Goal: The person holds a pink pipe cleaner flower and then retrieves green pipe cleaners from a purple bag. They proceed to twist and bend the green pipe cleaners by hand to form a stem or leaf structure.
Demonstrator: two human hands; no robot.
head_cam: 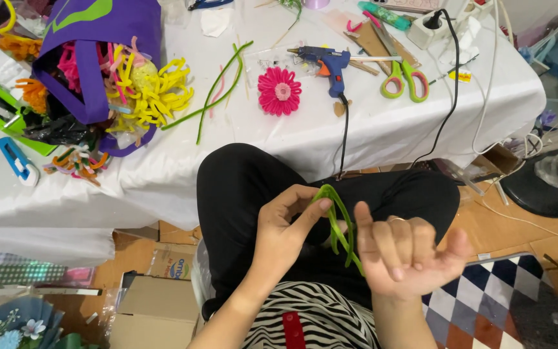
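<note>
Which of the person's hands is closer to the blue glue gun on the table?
Left, slightly. The left hand sits below the glue gun, a little to its left; the right hand is lower and off to the right. Both hold the green pipe cleaner.

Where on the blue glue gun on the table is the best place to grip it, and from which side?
Probably by the handle of the blue glue gun, coming from the near table edge. The gun lies on the white tablecloth with its handle pointing toward the person and the black cord trailing off that end; its nozzle points left, so approach clear of it.
</note>
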